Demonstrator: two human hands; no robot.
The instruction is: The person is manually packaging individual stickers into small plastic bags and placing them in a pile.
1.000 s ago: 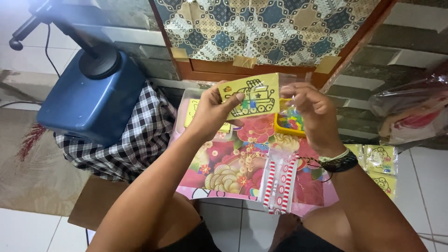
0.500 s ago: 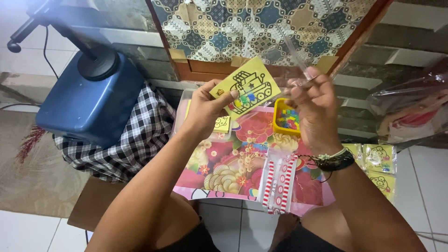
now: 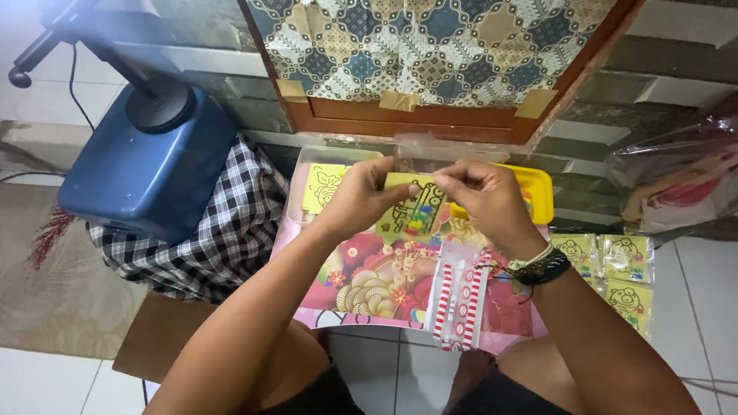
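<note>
While both hands pinch the yellow card at frame centre, left hand and right hand closed on it, we judge that sleeving into the clear bag needs careful alignment.

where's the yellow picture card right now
In the head view, the yellow picture card is centre frame, pinched between the left hand and right hand, above the flowered tabletop and in front of the yellow tray.

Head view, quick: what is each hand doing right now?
Left hand: fingers closed on the yellow picture card, pinching its left edge.
Right hand: fingers closed, pinching the same card's top edge.
</note>
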